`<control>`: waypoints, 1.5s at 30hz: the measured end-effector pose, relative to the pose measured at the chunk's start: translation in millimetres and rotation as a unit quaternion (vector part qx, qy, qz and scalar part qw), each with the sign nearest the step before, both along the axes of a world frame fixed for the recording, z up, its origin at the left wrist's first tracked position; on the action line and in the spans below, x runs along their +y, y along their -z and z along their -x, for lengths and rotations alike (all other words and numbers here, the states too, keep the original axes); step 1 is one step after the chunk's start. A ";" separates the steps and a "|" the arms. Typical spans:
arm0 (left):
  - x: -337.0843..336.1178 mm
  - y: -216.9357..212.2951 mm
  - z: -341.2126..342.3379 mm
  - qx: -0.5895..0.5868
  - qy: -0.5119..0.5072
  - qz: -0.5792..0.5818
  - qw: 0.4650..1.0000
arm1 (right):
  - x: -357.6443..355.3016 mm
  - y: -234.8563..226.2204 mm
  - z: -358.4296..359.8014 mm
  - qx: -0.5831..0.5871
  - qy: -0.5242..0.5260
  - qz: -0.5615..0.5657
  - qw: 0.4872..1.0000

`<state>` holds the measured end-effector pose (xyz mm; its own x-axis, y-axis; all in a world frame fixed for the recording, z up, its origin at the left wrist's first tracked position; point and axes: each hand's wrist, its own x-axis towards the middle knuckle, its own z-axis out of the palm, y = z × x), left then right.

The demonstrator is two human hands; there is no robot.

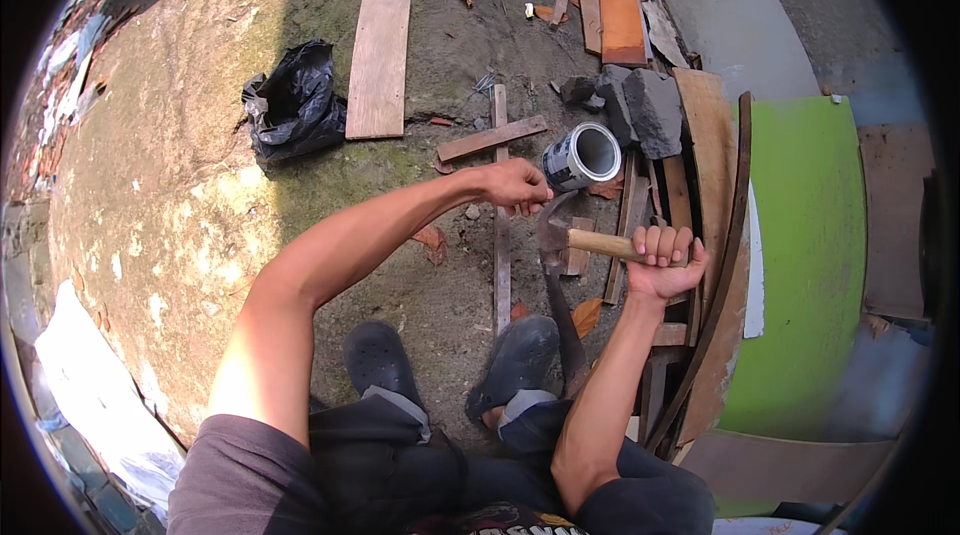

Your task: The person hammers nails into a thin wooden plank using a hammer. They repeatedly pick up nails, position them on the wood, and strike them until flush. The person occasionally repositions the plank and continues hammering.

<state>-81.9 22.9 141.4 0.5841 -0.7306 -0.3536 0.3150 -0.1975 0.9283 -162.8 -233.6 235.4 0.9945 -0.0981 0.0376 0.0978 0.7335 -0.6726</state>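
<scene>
My right hand (665, 260) is wrapped round the wooden handle of a hammer (605, 244). Its metal head points left, below the open metal can (565, 167) with a grey inside. My left hand (516, 185) reaches across with its fingers curled and pinched together, close beside the can's lower left. Whatever sits between those fingertips is hidden or too small to name. Under the left hand lies a long thin wooden strip (502, 265). A shorter wooden piece (492, 138) lies slantwise across that strip.
A black plastic bag (298, 105) and a flat wooden board (378, 68) lie to the upper left. Broken grey blocks (650, 113) stand beyond the can. Loose planks (705, 155) and a green panel (795, 265) line the right side. My dark clogs (380, 360) are on the ground below.
</scene>
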 end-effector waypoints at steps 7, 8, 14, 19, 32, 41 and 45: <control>15.2 12.5 -27.6 0.008 -0.128 -0.053 0.990 | -1.0 14.9 26.1 0.062 -0.047 0.068 0.995; 26.9 27.3 -36.2 -0.013 -0.179 -0.102 0.978 | 2.2 19.2 29.3 0.073 -0.044 0.080 0.993; 77.3 84.1 -93.6 -0.151 -0.348 -0.233 0.895 | -14.6 17.4 50.2 0.087 -0.004 0.082 0.993; 55.2 81.1 -83.2 -0.372 -0.158 -0.507 0.761 | -36.0 6.5 63.9 0.081 0.049 0.104 0.990; -25.5 48.1 -42.5 -0.546 0.127 -0.492 0.666 | -65.5 -130.7 20.1 0.073 -0.027 0.314 0.946; 8.5 50.4 -33.9 -0.514 0.240 -0.420 0.708 | -49.1 -158.0 19.9 0.156 -0.063 0.424 0.890; 0.6 46.6 -23.0 -0.559 0.229 -0.352 0.715 | -37.9 -159.2 33.4 0.172 -0.083 0.456 0.869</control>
